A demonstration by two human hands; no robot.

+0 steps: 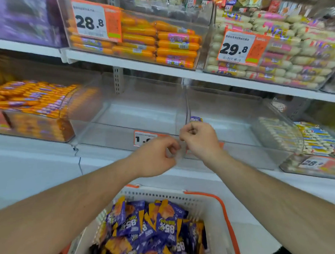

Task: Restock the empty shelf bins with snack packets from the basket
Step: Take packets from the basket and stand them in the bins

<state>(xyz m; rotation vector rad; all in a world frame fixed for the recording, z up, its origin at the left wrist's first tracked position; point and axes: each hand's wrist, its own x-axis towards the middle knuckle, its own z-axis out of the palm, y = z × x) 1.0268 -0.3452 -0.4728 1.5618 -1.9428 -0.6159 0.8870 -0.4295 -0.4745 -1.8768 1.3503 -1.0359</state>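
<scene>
Sitting far left on the middle shelf: full bin of orange sausage sticks point(29, 105), untouched. Next to it, standing clear and bare: left empty bin point(128, 116), price tag point(144, 139) on its front lip. Hovering at that lip: left hand point(156, 157), fingers curled loosely with thumb and forefinger nearly meeting, apparently pinching the clear front edge where the two bins meet; cannot tell for sure, plastic too transparent. Just beside it, almost touching: right hand point(199, 139), fingers curled into a fist at the clear divider point(187, 107), one purple snack packet point(195, 118) peeking above the knuckles; gripping it or just in front of it, cannot tell. Extending right from there: right empty bin point(229, 121), holding nothing else visible. Further right: bin of pale sticks point(281, 134), stocked. Waiting below, between the forearms: white basket point(213, 201) with orange handles, loaded with purple-and-orange snack packets point(157, 228). Judging by looks: small, light, soft film pouches, glossy so probably slippery, crinkling under pressure, contents possibly crushable. Best taking hold around the middle of a loose handful, or pinching a sealed end for singles; squeezing hard not advised.
</scene>
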